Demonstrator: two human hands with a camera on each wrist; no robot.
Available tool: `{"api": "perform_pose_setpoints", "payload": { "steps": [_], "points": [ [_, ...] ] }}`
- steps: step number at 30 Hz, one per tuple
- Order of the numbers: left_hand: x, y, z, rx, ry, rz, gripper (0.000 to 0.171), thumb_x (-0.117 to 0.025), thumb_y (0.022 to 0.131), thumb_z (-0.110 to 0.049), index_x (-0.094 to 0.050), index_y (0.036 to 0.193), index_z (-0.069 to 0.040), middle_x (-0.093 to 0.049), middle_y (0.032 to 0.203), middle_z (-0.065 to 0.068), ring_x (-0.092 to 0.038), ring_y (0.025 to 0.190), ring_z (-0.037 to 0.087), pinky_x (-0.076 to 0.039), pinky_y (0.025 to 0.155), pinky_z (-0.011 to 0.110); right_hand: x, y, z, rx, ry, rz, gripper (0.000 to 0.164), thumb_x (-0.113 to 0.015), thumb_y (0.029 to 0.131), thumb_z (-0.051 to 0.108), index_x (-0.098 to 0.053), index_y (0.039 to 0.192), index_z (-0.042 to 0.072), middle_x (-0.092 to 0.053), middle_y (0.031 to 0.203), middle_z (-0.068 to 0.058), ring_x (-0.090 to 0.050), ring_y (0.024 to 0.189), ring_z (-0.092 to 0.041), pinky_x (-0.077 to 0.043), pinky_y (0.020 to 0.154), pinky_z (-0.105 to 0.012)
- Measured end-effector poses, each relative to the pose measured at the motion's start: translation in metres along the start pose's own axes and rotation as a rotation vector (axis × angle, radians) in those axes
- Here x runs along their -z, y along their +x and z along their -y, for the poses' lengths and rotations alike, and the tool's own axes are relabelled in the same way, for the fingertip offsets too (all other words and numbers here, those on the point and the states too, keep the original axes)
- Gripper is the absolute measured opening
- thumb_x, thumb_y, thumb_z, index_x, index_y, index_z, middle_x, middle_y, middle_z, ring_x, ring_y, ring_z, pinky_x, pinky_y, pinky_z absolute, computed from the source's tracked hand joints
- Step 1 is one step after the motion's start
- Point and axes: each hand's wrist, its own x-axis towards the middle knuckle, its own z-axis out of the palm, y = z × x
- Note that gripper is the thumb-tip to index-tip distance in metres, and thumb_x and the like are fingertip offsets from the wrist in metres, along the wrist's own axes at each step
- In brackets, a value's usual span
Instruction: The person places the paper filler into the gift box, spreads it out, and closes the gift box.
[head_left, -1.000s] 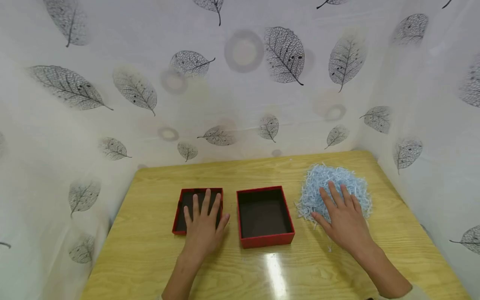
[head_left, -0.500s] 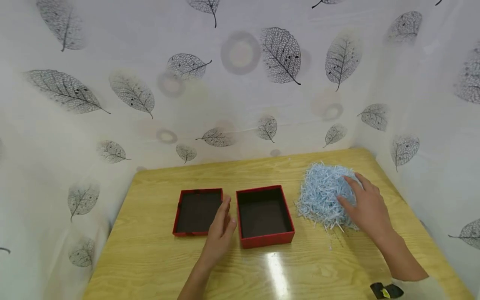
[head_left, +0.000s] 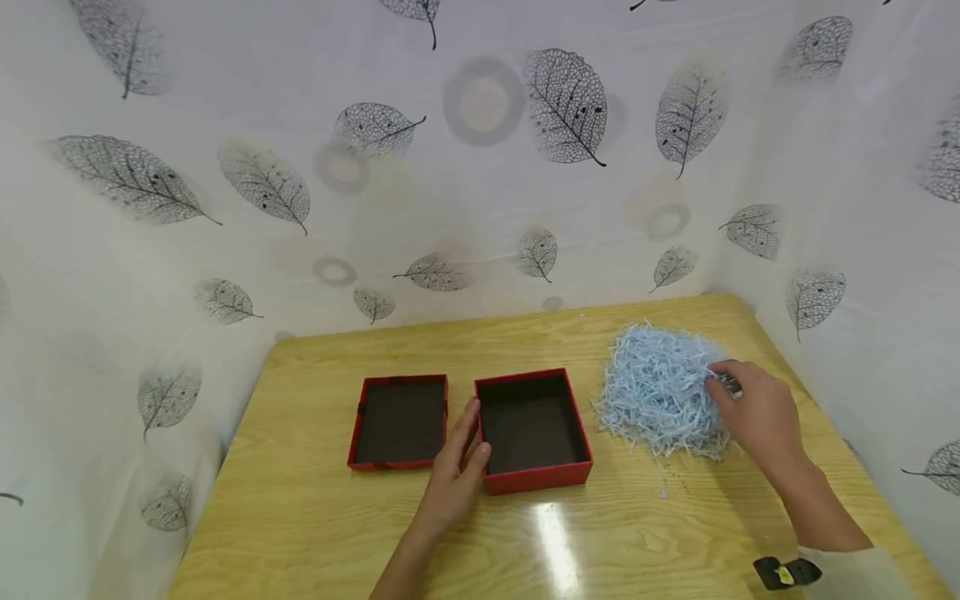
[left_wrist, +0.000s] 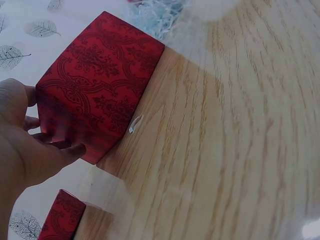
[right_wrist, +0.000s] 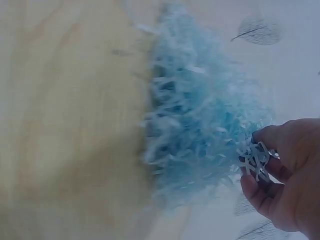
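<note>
My left hand (head_left: 452, 483) touches the left wall of an open red box (head_left: 536, 477) with a dark inside. The left wrist view shows its fingers and thumb against the patterned red side (left_wrist: 95, 85). Towards the right lies a heap of pale blue shredded paper (head_left: 652, 392). At the heap's right edge my right hand (head_left: 761, 417) pinches some strands. In the right wrist view those paper strands (right_wrist: 255, 160) sit between the thumb and fingers, with the rest of the heap beside them.
A shallow red box lid (head_left: 401, 421), dark side up, lies left of the box. Everything rests on a wood-grain table (head_left: 315, 517). A leaf-patterned cloth (head_left: 480, 192) stands behind and at both sides. Small paper scraps (head_left: 663, 492) lie in front of the heap.
The left hand has moved from over the lid rightward to the box's side. The right hand has slid from atop the heap to its right edge and taken hold of some strands.
</note>
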Motion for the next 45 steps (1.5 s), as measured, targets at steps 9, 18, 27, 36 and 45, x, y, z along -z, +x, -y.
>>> {"api": "perform_pose_setpoints", "payload": {
  "steps": [9,18,27,36,45],
  "points": [
    [0.002,-0.002,-0.002,0.015,0.018,-0.015,0.066,-0.050,0.113,-0.011,-0.019,0.171,-0.017,-0.014,0.177,0.004,-0.013,0.162,0.022,-0.028,0.122,0.054,0.046,0.032,0.059,0.153,0.007,-0.156,0.022,-0.078,0.095,0.005,-0.077,0.116,0.001,-0.074,0.099,-0.018,-0.068,0.081,-0.034,-0.036,0.068,-0.003],
    [0.001,0.000,-0.003,0.015,0.025,0.018,0.066,-0.048,0.114,-0.012,-0.017,0.171,-0.018,-0.011,0.178,0.002,-0.010,0.162,0.024,-0.031,0.122,0.058,0.075,0.056,0.122,0.312,0.049,-0.194,0.024,-0.080,0.093,0.004,-0.079,0.117,0.004,-0.077,0.104,-0.012,-0.050,0.084,0.019,-0.037,0.074,0.000],
    [0.002,0.001,-0.003,0.022,0.009,0.037,0.066,-0.047,0.114,-0.014,-0.015,0.172,-0.020,-0.008,0.178,0.003,-0.009,0.162,0.020,-0.028,0.124,0.052,0.094,0.073,0.193,0.381,0.170,-0.203,0.021,-0.078,0.094,0.003,-0.080,0.115,0.006,-0.077,0.101,-0.008,-0.052,0.083,0.018,-0.042,0.075,-0.006],
    [0.003,0.003,-0.002,0.034,0.097,0.012,0.065,-0.047,0.115,-0.019,-0.015,0.171,-0.026,-0.012,0.178,0.002,-0.009,0.163,0.017,-0.014,0.129,0.050,0.099,0.080,0.252,0.468,0.341,-0.196,0.020,-0.078,0.093,0.000,-0.082,0.112,0.006,-0.077,0.097,-0.003,-0.059,0.079,0.005,-0.044,0.066,-0.013],
    [0.001,0.001,-0.001,0.045,0.098,-0.004,0.065,-0.048,0.114,-0.023,-0.017,0.171,-0.028,-0.013,0.177,-0.004,-0.009,0.162,0.017,-0.014,0.129,0.049,0.068,0.075,0.264,0.480,0.430,-0.054,0.018,-0.078,0.094,0.000,-0.080,0.110,0.008,-0.077,0.097,0.000,-0.063,0.076,-0.005,-0.050,0.070,-0.015]
  ]
}}
